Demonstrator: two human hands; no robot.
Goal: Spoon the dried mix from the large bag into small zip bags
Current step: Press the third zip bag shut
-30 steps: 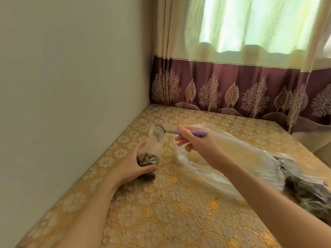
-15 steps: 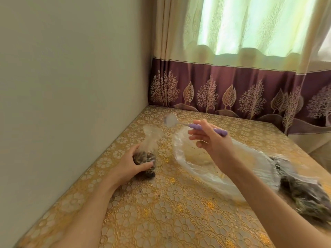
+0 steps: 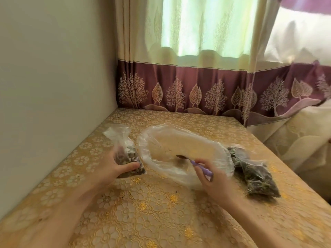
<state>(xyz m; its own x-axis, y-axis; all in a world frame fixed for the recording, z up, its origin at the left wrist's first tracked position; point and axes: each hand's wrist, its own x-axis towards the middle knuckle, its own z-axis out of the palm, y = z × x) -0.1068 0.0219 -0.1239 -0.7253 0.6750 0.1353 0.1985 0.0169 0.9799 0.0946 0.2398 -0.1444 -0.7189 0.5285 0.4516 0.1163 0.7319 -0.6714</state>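
Note:
A small clear zip bag [image 3: 123, 140] stands upright at the left of the table, its lower part filled with dark dried mix. My left hand [image 3: 114, 167] grips it around the bottom. The large clear bag [image 3: 179, 140] lies open in the middle, nearly empty with a few specks inside. My right hand [image 3: 211, 178] holds a purple-handled spoon [image 3: 198, 164], and the spoon's bowl reaches down inside the large bag's mouth. To the right lie filled small bags [image 3: 256, 176] of dark dried mix.
The table [image 3: 152, 212] wears a gold floral lace cloth. A plain wall runs along its left edge. A maroon and cream curtain [image 3: 197, 86] hangs behind and drapes past the right edge.
My right hand has carried the spoon from over the small bag's mouth, up and to the right, then down into the large bag. My left hand keeps its grip on the small bag.

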